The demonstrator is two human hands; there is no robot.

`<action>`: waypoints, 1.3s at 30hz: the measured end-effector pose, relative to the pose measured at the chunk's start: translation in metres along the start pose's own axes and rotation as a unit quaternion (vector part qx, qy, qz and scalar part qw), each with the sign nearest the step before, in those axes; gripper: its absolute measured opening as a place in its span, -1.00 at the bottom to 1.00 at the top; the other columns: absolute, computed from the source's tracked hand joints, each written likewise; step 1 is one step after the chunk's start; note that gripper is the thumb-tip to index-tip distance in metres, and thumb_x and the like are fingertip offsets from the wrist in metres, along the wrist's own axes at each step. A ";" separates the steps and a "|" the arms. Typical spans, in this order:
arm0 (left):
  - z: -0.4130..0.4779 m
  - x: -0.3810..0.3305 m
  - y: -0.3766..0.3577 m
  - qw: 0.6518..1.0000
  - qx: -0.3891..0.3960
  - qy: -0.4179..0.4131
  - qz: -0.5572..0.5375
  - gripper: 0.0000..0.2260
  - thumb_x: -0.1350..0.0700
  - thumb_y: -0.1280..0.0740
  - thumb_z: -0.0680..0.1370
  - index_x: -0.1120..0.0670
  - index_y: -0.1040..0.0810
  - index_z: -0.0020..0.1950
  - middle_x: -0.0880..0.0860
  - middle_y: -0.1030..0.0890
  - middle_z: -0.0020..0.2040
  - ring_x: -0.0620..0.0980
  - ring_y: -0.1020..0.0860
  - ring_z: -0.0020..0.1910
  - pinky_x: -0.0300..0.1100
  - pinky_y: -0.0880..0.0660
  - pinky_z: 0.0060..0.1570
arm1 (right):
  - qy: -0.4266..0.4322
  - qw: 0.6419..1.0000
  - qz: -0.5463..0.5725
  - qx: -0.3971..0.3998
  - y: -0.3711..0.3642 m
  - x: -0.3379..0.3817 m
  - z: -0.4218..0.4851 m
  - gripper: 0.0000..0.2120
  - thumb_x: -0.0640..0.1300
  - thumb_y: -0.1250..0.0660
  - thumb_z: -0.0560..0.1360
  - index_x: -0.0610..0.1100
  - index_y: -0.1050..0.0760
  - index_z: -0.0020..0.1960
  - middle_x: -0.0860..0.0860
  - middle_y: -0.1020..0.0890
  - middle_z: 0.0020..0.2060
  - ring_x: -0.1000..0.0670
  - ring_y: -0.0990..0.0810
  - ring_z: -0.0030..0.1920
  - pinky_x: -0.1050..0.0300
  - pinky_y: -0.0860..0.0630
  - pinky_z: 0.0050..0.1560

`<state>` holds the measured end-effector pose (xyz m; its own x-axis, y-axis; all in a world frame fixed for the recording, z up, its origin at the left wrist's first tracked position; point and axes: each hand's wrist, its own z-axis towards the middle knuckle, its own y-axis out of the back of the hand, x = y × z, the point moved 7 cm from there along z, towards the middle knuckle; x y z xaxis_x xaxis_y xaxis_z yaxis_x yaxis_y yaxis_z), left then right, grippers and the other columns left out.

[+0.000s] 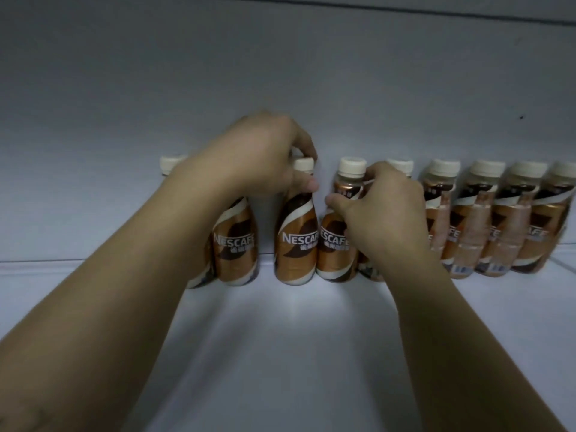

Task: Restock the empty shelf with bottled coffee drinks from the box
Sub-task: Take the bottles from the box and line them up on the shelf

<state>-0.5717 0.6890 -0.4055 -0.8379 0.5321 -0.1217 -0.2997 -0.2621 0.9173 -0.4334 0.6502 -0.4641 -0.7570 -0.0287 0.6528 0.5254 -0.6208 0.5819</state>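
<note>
A row of brown and gold coffee bottles with cream caps stands along the back of the white shelf (280, 338). My left hand (265, 157) grips the neck of one bottle (296, 241) near the middle, fingers around its cap. My right hand (383, 210) holds the neighbouring bottle (335, 244) by its shoulder, thumb on the label. The two bottles touch at their bases. Another bottle (237, 247) stands left of them, partly behind my left forearm. Several more bottles (470, 226) line up to the right. The box is out of view.
The white back wall (280, 73) rises directly behind the bottles. A gap lies between the left bottle and the one in my left hand. The shelf's front area is bare white surface under my forearms.
</note>
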 end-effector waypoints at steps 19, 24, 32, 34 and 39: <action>-0.004 0.015 0.009 0.999 -0.003 0.021 -0.024 -0.69 -0.04 -0.52 0.37 -0.06 -0.56 0.05 -0.08 -0.54 -0.12 0.00 -0.55 -0.12 -0.05 -0.54 -0.09 | -0.045 0.997 0.031 0.049 -0.009 -0.005 -0.004 -0.65 0.09 -0.47 0.40 -0.09 -0.53 0.06 -0.02 -0.63 -0.07 -0.06 -0.63 -0.04 -0.02 -0.57 0.04; -0.001 0.014 0.004 1.000 0.001 0.016 -0.005 -0.68 -0.07 -0.49 0.40 -0.08 -0.50 0.08 -0.04 -0.54 -0.07 0.03 -0.54 -0.07 0.02 -0.55 -0.03 | -0.044 0.989 0.116 0.080 -0.016 -0.006 -0.002 -0.79 0.01 -0.51 0.38 0.08 -0.50 -0.09 0.01 -0.67 -0.18 -0.05 -0.69 -0.16 -0.12 -0.64 -0.08; -0.001 0.014 0.006 0.999 0.016 0.021 0.023 -0.63 -0.09 -0.51 0.37 -0.06 -0.49 0.08 0.00 -0.54 -0.04 0.08 -0.53 -0.06 0.05 -0.55 -0.03 | -0.034 0.978 0.177 0.104 -0.020 -0.008 -0.003 -0.71 -0.08 -0.45 0.45 -0.09 -0.56 0.16 0.04 -0.66 -0.23 -0.02 -0.70 -0.29 -0.03 -0.68 -0.18; -0.002 0.012 0.004 0.999 0.018 0.018 0.033 -0.63 -0.07 -0.50 0.39 -0.04 -0.49 0.10 0.00 -0.55 -0.05 0.07 -0.52 -0.06 0.03 -0.54 -0.03 | -0.037 0.973 0.187 0.127 -0.019 -0.008 -0.003 -0.75 -0.12 -0.45 0.46 -0.03 -0.53 0.12 0.00 -0.66 -0.25 0.00 -0.69 -0.30 0.08 -0.67 -0.26; -0.002 -0.001 0.003 0.997 -0.014 -0.007 0.081 -0.60 -0.08 -0.45 0.43 -0.02 -0.47 0.21 0.03 -0.54 0.06 0.05 -0.48 -0.02 -0.06 -0.45 -0.08 | -0.042 0.974 0.169 0.144 -0.016 -0.005 -0.004 -0.76 -0.15 -0.46 0.45 0.02 -0.46 0.03 -0.03 -0.66 -0.22 -0.01 -0.69 -0.30 0.09 -0.67 -0.27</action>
<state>-0.5724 0.6857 -0.4038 -0.8699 0.4922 0.0323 -0.1737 -0.3671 0.9138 -0.4395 0.6571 -0.4794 -0.4930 -0.1215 0.8615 0.8360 -0.3403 0.4305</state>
